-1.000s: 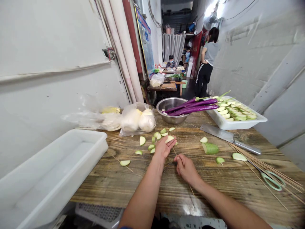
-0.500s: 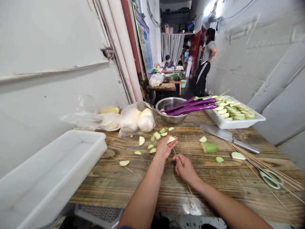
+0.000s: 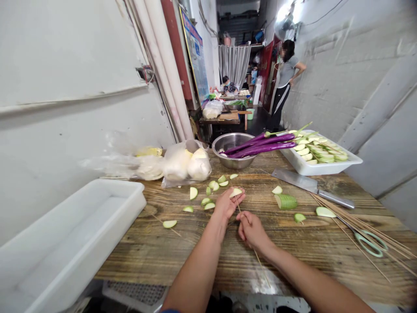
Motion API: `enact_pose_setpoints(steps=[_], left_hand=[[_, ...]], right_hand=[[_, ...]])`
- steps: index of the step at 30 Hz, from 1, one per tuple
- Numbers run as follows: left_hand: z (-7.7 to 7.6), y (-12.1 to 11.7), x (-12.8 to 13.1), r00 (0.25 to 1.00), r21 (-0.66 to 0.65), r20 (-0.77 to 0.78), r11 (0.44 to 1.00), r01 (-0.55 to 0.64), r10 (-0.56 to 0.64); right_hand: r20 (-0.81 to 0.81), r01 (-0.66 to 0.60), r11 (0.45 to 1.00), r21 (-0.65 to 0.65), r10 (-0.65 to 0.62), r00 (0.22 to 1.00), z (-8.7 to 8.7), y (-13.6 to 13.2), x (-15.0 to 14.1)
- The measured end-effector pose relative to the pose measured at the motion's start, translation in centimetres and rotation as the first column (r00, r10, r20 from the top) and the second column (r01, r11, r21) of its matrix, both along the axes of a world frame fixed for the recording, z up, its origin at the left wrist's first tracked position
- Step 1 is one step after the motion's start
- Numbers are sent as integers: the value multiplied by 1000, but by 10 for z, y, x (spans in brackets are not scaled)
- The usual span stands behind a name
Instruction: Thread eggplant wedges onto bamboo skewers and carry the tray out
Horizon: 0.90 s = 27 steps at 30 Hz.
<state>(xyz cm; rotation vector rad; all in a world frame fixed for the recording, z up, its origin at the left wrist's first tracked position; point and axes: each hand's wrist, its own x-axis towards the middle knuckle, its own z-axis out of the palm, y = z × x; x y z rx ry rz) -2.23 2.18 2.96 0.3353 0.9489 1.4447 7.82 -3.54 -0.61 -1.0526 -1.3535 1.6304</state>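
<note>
My left hand [image 3: 226, 204] has a half-round zucchini slice [image 3: 235, 192] resting in its fingers, palm turned up. In my right hand [image 3: 251, 228] a thin bamboo skewer [image 3: 259, 260] is pinched; its front end meets the slice, and whether it has pierced it I cannot tell. The skewer's rear end slants down toward the table's near edge. Several loose zucchini slices [image 3: 193, 193] lie to the left of my hands. Farther right are a larger zucchini chunk [image 3: 286, 201] and a small end piece [image 3: 299, 218].
A cleaver [image 3: 295, 179], skewers [image 3: 368, 230] and green-handled scissors [image 3: 371, 243] lie at right. Behind stand a metal bowl [image 3: 237, 163] with purple eggplants [image 3: 260, 148] and a white tray [image 3: 321, 169] of slices. An empty-looking white tray [image 3: 130, 208] and bagged food [image 3: 187, 165] are left.
My left hand has shifted slightly right with the slice. More of the skewer's rear end shows below my right hand. A person in the background has moved an elbow outward.
</note>
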Motion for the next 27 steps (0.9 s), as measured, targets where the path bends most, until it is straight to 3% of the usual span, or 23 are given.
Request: enact_pose_setpoints(steps=[21, 27], left_hand=[[-1, -1, 5, 999, -13, -50, 1000, 8, -8], [-2, 0, 1, 998, 17, 36, 999, 43, -44]], right_hand=[[-73, -4, 994, -105, -4, 997, 4, -2, -3], [-104, -21, 992, -121, 8, 995, 10, 5, 2]])
